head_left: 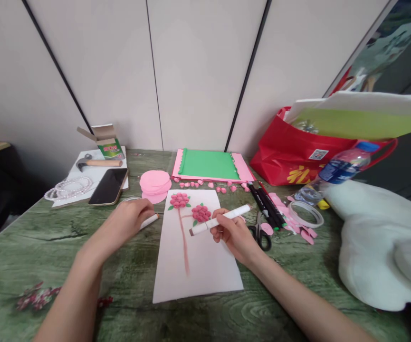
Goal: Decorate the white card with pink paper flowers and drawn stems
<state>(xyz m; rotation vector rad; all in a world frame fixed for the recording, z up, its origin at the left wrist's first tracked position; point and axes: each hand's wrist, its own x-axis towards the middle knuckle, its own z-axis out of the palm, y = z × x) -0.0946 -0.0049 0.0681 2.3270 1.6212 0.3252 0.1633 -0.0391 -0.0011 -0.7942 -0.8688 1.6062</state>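
My right hand point(234, 232) grips a white marker point(235, 212) with a brown end, held slanted above a sheet of white paper point(205, 266). On that sheet are two clusters of dark pink petals point(179, 200) with green leaves and a brown drawn stem point(184, 237). To the left of the paper, my left hand point(132, 216) is closed around a second white marker point(150, 221) with an orange end, low over the table; its fingertips are partly hidden. Black-handled scissors point(264, 240) lie just right of my right hand.
Pink paper circles point(155, 183), a phone point(109, 186), a hammer point(101, 163) and a bead string point(68, 189) lie left. Small pink pieces line green and pink sheets point(208, 164). Black markers point(267, 206), a tape roll point(321, 219), a bottle point(344, 166) and a red bag point(280, 156) are right.
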